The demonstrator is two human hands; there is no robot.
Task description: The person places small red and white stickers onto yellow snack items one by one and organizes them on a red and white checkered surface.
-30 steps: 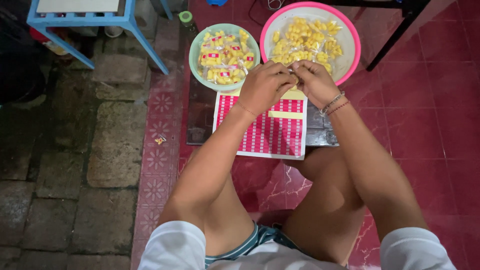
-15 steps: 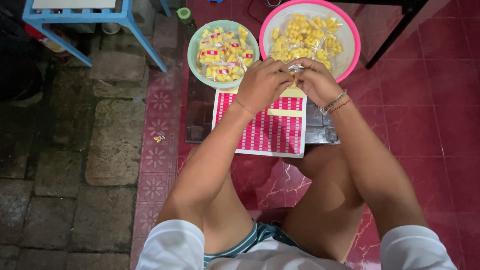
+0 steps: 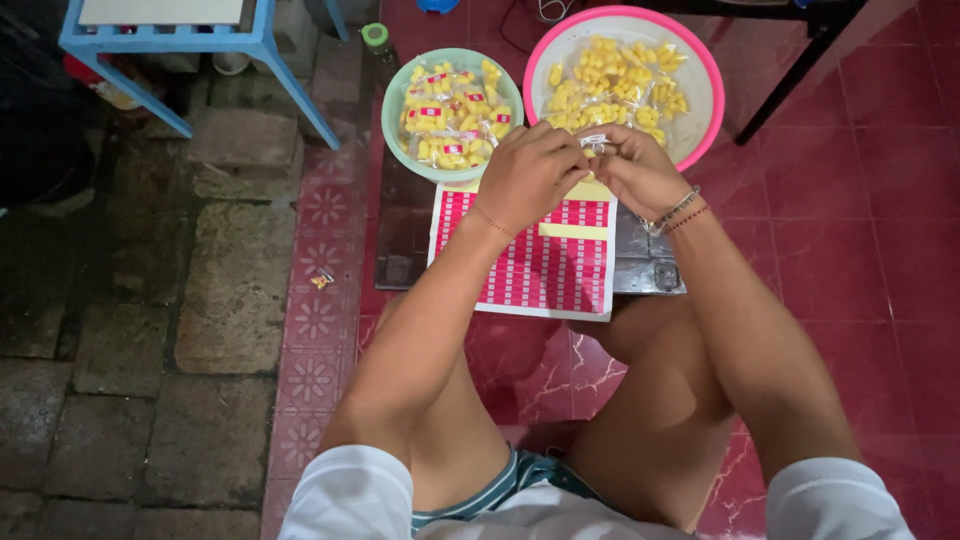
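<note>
Hands: 2, bare, met at centre, knuckles up.
- Left hand point(image 3: 528, 172): fingers curled shut, pinching 1 small clear packet point(image 3: 594, 143) from its left end. Thin bracelet at wrist.
- Right hand point(image 3: 638, 172): fingers curled shut, pinching same packet from its right end. 2 bead bracelets at wrist.
- Packet: held between both sets of fingertips, just above hands' far edge, over near rim of pink bowl. Mostly hidden by fingers; clear plastic w/ pale glint shows. Long axis looks left-right across the 2 hands, but can't tell for sure. Both hands equally near it.

About the hands:
- Pink bowl point(image 3: 712, 75): just beyond right hand; holds loose yellow snack pieces in clear bags.
- Green bowl point(image 3: 392, 100): beyond left hand, touching pink bowl's side; holds packets of yellow snacks w/ red labels.
- Sticker sheet point(image 3: 530, 260): directly under hands, red-and-white grid w/ 1 yellow strip, lying on dark metal tray point(image 3: 400, 235).
- Blue stool point(image 3: 280, 60): far left of left hand.
- Red tile floor point(image 3: 880, 200): right of right hand.
</note>
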